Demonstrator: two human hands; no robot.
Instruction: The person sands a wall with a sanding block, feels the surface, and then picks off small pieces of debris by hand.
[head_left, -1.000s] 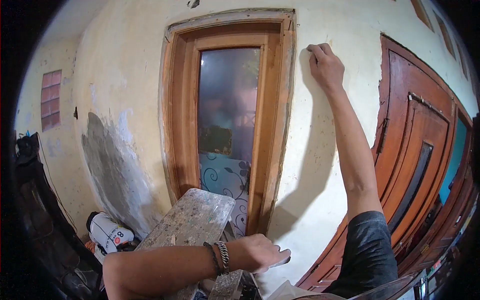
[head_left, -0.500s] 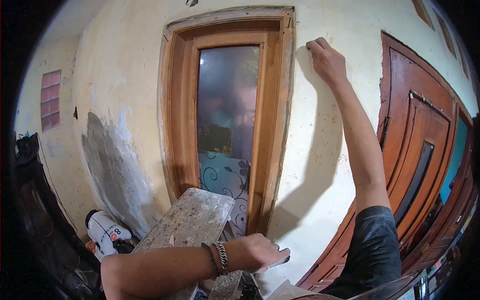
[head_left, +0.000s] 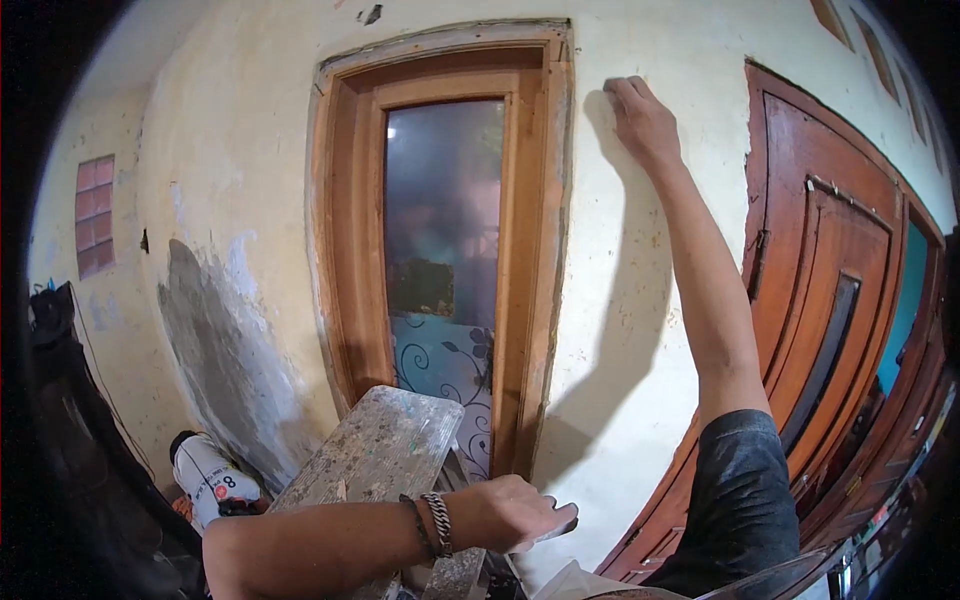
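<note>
My right hand [head_left: 645, 122] is raised against the cream wall [head_left: 610, 330], to the right of the door frame. Its fingers are curled closed at the wall's surface, and whatever they may pinch is hidden. Low in the middle, my left hand [head_left: 515, 515] is closed, with a bracelet [head_left: 438, 522] on the wrist. A small dark grey end of an object [head_left: 566, 517] pokes out by its thumb; the rest is covered by the hand. Behind the left forearm is a worn, paint-spotted wooden plank [head_left: 370, 445].
A wooden door frame [head_left: 535, 260] surrounds a frosted glass panel [head_left: 445, 210]. On the right stands a reddish-brown wooden door [head_left: 790, 250]. A grey patch [head_left: 215, 330] marks the left wall, above a white bundle [head_left: 212, 480] with an "8".
The view has shifted slightly, so the door and wall sit a little further left and lower. My right hand stays at nearly the same wall spot; my left hand keeps its closed pose.
</note>
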